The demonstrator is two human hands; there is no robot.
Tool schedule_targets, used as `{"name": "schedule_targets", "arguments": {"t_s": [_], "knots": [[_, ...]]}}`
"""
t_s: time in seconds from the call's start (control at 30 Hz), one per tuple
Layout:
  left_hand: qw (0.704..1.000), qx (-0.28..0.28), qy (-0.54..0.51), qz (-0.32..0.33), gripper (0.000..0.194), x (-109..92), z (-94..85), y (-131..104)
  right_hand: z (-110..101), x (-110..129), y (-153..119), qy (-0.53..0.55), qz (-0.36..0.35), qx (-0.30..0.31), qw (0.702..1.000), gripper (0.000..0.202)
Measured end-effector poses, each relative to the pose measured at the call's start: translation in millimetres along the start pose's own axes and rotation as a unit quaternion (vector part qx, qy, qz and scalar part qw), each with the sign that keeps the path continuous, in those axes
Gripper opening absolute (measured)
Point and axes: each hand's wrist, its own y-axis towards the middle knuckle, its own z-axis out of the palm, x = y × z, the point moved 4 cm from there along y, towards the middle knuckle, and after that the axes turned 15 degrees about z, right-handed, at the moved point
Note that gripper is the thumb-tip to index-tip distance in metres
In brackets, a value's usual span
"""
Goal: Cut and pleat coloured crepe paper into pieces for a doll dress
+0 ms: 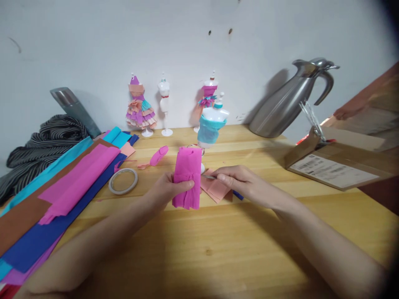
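My left hand (166, 189) grips a folded stack of magenta crepe paper (187, 166), thumb across its front, held up above the table. At its right edge is my right hand (238, 180), closed around a thin metal tool (209, 177) whose tip points at the paper; its exact kind is hard to make out. Beneath that tool lie salmon paper pieces (217, 193) and a dark blue strip (238, 195). Just behind the magenta stack stands a small white dress form (215, 111) wrapped in turquoise paper (212, 129).
Crepe paper sheets (77, 178) cover the left side beside a tape roll (109, 185). Other dress forms (164, 104) line the wall. A striped cloth (46, 141) and tumbler (75, 109) are left; a steel jug (280, 104), cardboard box (339, 160) and another person's arm (364, 95) are right.
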Motion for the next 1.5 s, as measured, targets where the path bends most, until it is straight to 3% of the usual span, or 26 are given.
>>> {"name": "schedule_targets", "arguments": {"t_s": [0.47,0.7,0.8,1.07,1.33,1.5], "knots": [[0.983,0.000,0.185,-0.016,0.025,-3,-2.0,3,11,-7,7,0.083,0.064,0.067,0.992,0.050],[0.980,-0.026,0.198,-0.019,0.025,1,-5.7,4,9,2,4,0.025,0.041,0.031,0.998,0.045],[0.984,-0.020,0.177,0.008,0.023,0,-3.9,4,13,6,3,0.012,0.036,0.033,0.999,0.044],[0.982,-0.017,0.182,0.051,0.027,-1,-0.3,4,24,-4,9,0.046,0.061,0.037,0.996,0.049],[0.968,0.003,0.226,0.108,0.032,-5,2.2,0,26,-1,10,0.141,0.070,0.095,0.983,0.051],[0.979,0.011,0.189,0.069,0.029,-5,3.3,2,22,-3,9,0.142,0.052,0.118,0.981,0.051]]}}
